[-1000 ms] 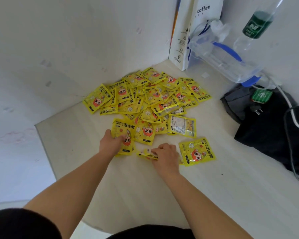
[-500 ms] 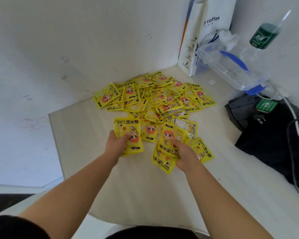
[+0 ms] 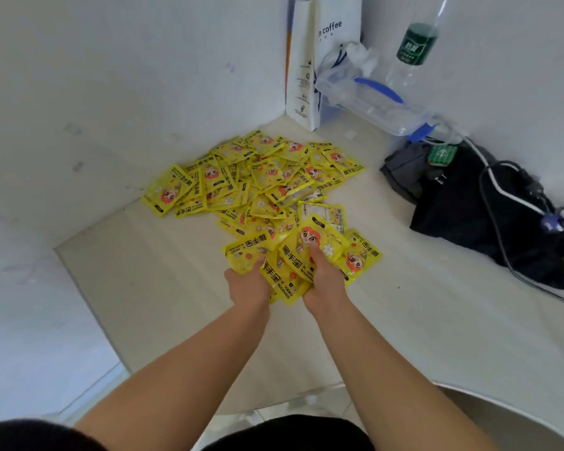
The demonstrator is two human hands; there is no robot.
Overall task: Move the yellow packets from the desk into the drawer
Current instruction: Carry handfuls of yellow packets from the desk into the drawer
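Packets, yellow, lie heaped at the centre of the frame on the desk, close to the wall corner. Just below the heap both hands meet round a bunch of them: the left hand grips its left side, the right hand curls over its right side. A paper bag and a bottle stand at the upper right; a black bag with a cable over it lies at the right edge
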